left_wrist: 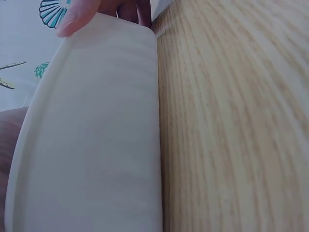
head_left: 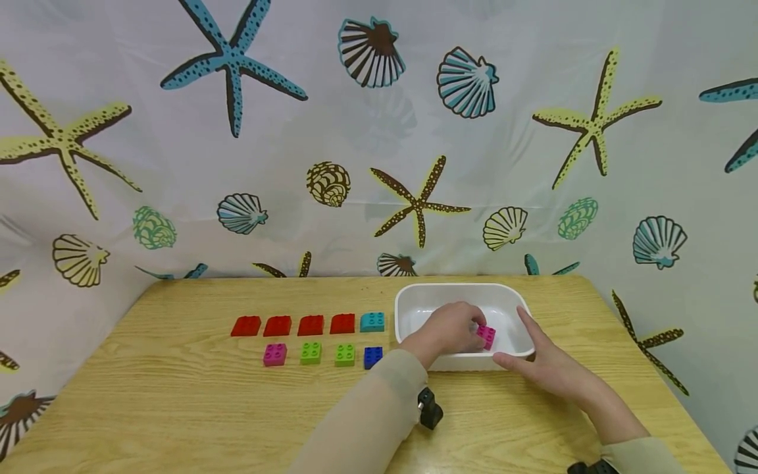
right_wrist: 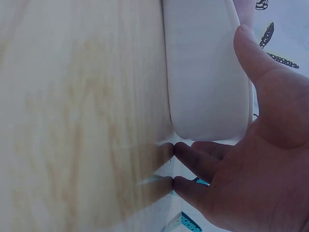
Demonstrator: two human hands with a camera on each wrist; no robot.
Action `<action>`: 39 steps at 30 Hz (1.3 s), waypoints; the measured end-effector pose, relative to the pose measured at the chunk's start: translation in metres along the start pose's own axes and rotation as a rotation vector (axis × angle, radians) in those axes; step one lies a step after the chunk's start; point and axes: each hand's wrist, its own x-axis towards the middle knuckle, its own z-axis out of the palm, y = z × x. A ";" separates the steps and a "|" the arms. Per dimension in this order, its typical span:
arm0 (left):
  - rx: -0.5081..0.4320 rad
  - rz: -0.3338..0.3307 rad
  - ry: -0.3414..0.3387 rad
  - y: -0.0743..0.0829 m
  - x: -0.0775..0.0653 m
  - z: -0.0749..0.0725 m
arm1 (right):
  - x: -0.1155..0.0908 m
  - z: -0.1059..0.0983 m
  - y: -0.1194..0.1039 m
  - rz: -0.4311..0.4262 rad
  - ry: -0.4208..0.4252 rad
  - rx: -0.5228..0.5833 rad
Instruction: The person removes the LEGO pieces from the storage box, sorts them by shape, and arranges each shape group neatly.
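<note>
My left hand (head_left: 454, 327) reaches into a white plastic bin (head_left: 408, 299), its fingers bent at a pink toy building brick (head_left: 487, 336). They pinch the brick near the bin's right end; the palm side is hidden from above. At that same end, my right hand (head_left: 553, 368) spreads around the corner. Its thumb (right_wrist: 248, 46) rests along the front rim, while the other fingers extend past the end wall with their tips down at the tabletop. In the left wrist view, the front wall of the bin fills the left half and the right thumb (left_wrist: 77, 19) shows on the rim.
Left of the bin, a back row holds several red bricks (head_left: 277, 326) and a light-blue brick (head_left: 372, 322). The front row has a pink brick (head_left: 275, 355), two lime-green bricks (head_left: 310, 353) and a dark-blue brick (head_left: 373, 357). A patterned curtain (head_left: 355, 131) hangs behind the wooden table (head_left: 195, 408).
</note>
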 end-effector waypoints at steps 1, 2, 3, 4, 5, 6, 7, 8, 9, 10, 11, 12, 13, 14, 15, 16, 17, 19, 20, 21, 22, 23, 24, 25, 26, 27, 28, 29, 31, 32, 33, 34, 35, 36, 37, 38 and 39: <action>-0.011 -0.011 0.008 0.001 -0.002 -0.002 | 0.000 0.000 0.000 0.002 -0.001 0.000; -0.025 -0.026 0.017 0.003 -0.005 -0.004 | 0.000 0.000 -0.001 0.003 -0.003 -0.002; -0.036 -0.041 0.024 0.006 -0.008 -0.007 | 0.000 0.000 -0.001 0.003 -0.004 -0.002; -0.050 -0.056 0.034 0.007 -0.010 -0.008 | 0.000 0.001 -0.002 0.003 -0.004 -0.005; -0.070 -0.076 0.035 0.011 -0.014 -0.014 | 0.000 0.001 -0.002 0.002 -0.005 -0.007; -0.077 -0.082 0.046 0.012 -0.016 -0.015 | 0.000 0.001 -0.002 0.002 -0.005 -0.009; -0.079 -0.088 0.059 0.013 -0.018 -0.018 | 0.000 0.001 -0.003 0.000 -0.005 -0.010; -0.083 -0.092 0.071 0.014 -0.020 -0.020 | 0.000 0.001 -0.003 -0.001 -0.005 -0.012; -0.083 -0.093 0.080 0.014 -0.021 -0.022 | 0.000 0.001 -0.003 -0.002 -0.005 -0.013; -0.082 -0.091 0.091 0.014 -0.023 -0.024 | 0.000 0.001 -0.004 -0.001 -0.004 -0.015; -0.079 -0.083 0.103 0.015 -0.025 -0.026 | 0.000 0.001 -0.004 0.001 -0.005 -0.013; -0.077 -0.079 0.113 0.015 -0.026 -0.028 | 0.000 0.001 -0.004 0.002 -0.005 -0.013; -0.077 -0.077 0.123 0.015 -0.027 -0.030 | 0.000 0.001 -0.005 0.004 -0.006 -0.012; -0.077 -0.074 0.132 0.015 -0.029 -0.032 | 0.000 0.001 -0.005 0.009 -0.007 -0.011; -0.075 -0.069 0.143 0.015 -0.031 -0.034 | 0.000 0.001 -0.005 0.015 -0.008 -0.009; -0.074 -0.065 0.154 0.015 -0.033 -0.035 | 0.001 0.001 -0.005 0.020 -0.010 -0.009; -0.070 -0.061 0.166 0.015 -0.034 -0.037 | 0.001 0.001 -0.006 0.026 -0.011 -0.009; -0.064 -0.050 0.187 0.015 -0.039 -0.040 | 0.001 0.001 -0.006 0.038 -0.013 -0.013; -0.061 -0.044 0.196 0.015 -0.042 -0.042 | 0.000 0.001 -0.006 0.043 -0.013 -0.015; -0.058 -0.037 0.205 0.015 -0.044 -0.044 | 0.000 0.001 -0.006 0.044 -0.013 -0.016; -0.055 -0.032 0.214 0.015 -0.047 -0.046 | 0.000 0.001 -0.006 0.045 -0.014 -0.018; -0.053 -0.026 0.222 0.014 -0.050 -0.047 | -0.001 0.001 -0.007 0.045 -0.015 -0.018; -0.053 -0.022 0.231 0.014 -0.054 -0.049 | -0.001 0.002 -0.007 0.044 -0.015 -0.018; -0.053 -0.020 0.240 0.014 -0.057 -0.051 | -0.001 0.002 -0.007 0.042 -0.014 -0.016; -0.055 -0.020 0.249 0.013 -0.060 -0.053 | -0.001 0.002 -0.007 0.040 -0.014 -0.016; -0.056 -0.021 0.259 0.012 -0.064 -0.054 | -0.001 0.002 -0.006 0.039 -0.014 -0.016; -0.058 -0.022 0.270 0.011 -0.067 -0.056 | -0.002 0.002 -0.006 0.039 -0.013 -0.016; -0.060 -0.023 0.280 0.010 -0.071 -0.058 | -0.002 0.002 -0.006 0.038 -0.013 -0.016; -0.074 -0.033 0.297 0.008 -0.079 -0.061 | -0.002 0.003 -0.005 0.036 -0.009 -0.020; -0.083 -0.036 0.306 0.006 -0.083 -0.063 | -0.002 0.003 -0.005 0.036 -0.006 -0.023; -0.091 -0.039 0.312 0.004 -0.087 -0.065 | -0.002 0.003 -0.005 0.035 -0.005 -0.024; -0.102 -0.042 0.319 0.003 -0.091 -0.067 | -0.002 0.004 -0.005 0.034 -0.004 -0.026; -0.111 -0.045 0.324 0.001 -0.095 -0.069 | -0.002 0.004 -0.005 0.033 -0.004 -0.029; -0.118 -0.046 0.328 -0.001 -0.100 -0.071 | -0.002 0.004 -0.004 0.033 -0.003 -0.033; -0.123 -0.047 0.332 -0.003 -0.104 -0.074 | -0.002 0.004 -0.004 0.033 -0.004 -0.037; -0.124 -0.047 0.337 -0.005 -0.108 -0.076 | -0.002 0.004 -0.004 0.034 -0.006 -0.038; -0.125 -0.052 0.340 -0.008 -0.112 -0.078 | -0.002 0.004 -0.004 0.034 -0.008 -0.041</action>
